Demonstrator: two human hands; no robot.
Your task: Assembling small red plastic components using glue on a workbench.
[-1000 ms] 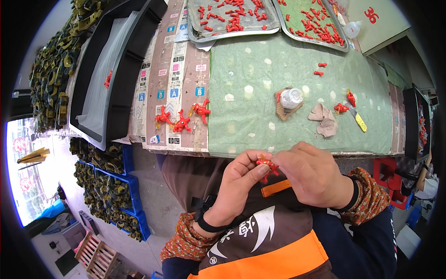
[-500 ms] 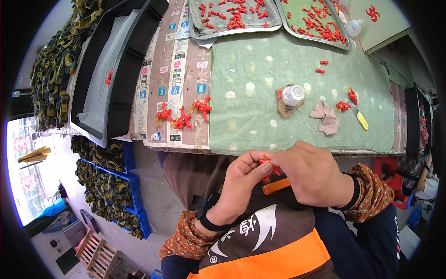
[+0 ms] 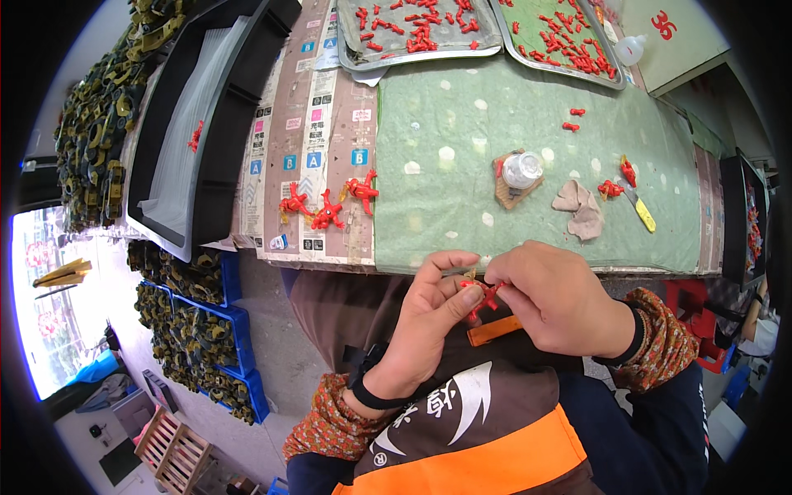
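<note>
A small red toy figure [image 3: 483, 305] with a yellowish translucent piece is between my hands, just off the table's near edge. My left hand [image 3: 433, 307] pinches its body between thumb and fingers. The fingertips of my right hand [image 3: 554, 301] close on the figure's right side, at what looks like a limb; the knuckles partly hide it. On the table's left part lie three similar red figures [image 3: 327, 212]. To the right are two more red toy pieces [image 3: 610, 189], a yellow-handled knife [image 3: 644, 214] and a crumpled beige cloth [image 3: 578, 209].
A clear bottle [image 3: 521, 170] stands on a cardboard piece mid-table. Two metal trays [image 3: 422, 62] of small red parts sit at the far side. At left is a black bin [image 3: 196, 190] with one red piece; blue crates [image 3: 235, 334] of camouflage-coloured toys stand below it.
My right hand has shifted slightly right and turned, uncovering more of the figure's right side. The left hand keeps its pinch, with its index finger raised a little.
</note>
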